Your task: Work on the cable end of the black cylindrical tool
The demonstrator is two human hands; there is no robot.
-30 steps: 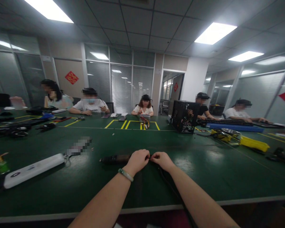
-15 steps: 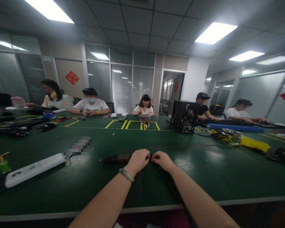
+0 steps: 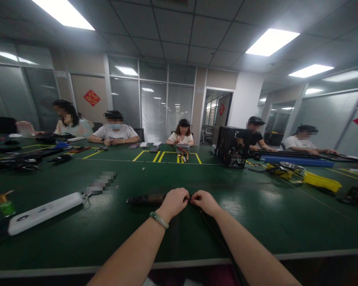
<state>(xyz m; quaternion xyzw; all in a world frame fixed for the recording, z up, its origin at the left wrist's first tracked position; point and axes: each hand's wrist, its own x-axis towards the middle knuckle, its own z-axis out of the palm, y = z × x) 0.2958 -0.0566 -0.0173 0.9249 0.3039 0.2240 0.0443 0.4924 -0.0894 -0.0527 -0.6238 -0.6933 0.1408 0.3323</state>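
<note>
A dark electric screwdriver [image 3: 149, 199] lies across the green table with its metal tip to the left. My left hand [image 3: 176, 201] is closed around its rear end and covers that part. Close by on the right, my right hand [image 3: 205, 201] pinches the cable's connector end at the tool's tail. Whether the connector is seated cannot be made out between the fingers. From there a black cable [image 3: 212, 231] runs down past my right forearm and over the table's near edge.
A white power strip [image 3: 47, 213] lies on the left by a green bottle [image 3: 6, 205]. Behind stands a black computer case [image 3: 232, 147]. A yellow tray [image 3: 321, 182] sits at the right. Several people work along the table's far side, one behind a power supply [image 3: 183, 148].
The view has shifted very slightly. Both hands keep their hold at the screwdriver's rear end, with almost no visible movement.
</note>
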